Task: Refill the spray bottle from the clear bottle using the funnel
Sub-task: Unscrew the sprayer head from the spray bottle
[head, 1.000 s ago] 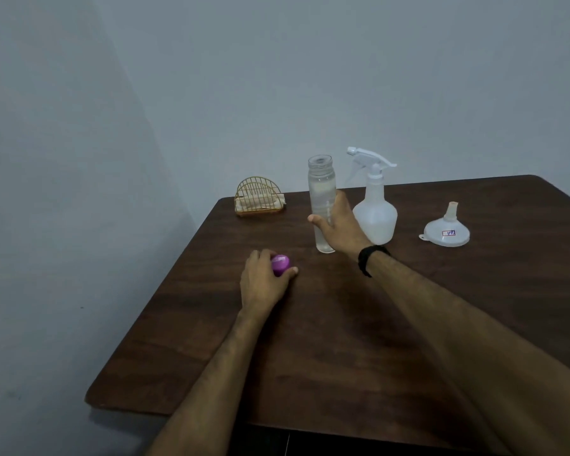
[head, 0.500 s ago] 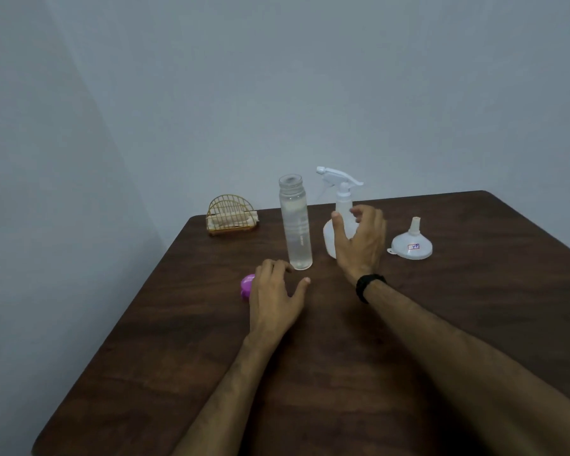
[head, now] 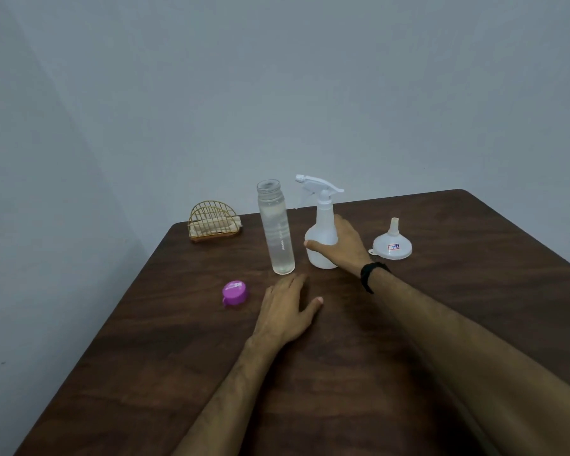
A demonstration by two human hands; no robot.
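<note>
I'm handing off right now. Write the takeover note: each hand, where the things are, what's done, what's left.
Right hand: wrapped around the spray bottle, which stands on the table with its sprayer head on.
Left hand: open, flat on the table, holding nothing.
Clear bottle: upright, uncapped, nearly full, left of the spray bottle. Its purple cap lies by the left hand.
Funnel: upside down, right of the spray bottle.
Done: clear bottle opened.
Left: remove sprayer head, seat funnel, pour, reassemble.

Print on clear bottle (head: pixel 278 232) & funnel (head: pixel 392 246) sticker too small to read.
</note>
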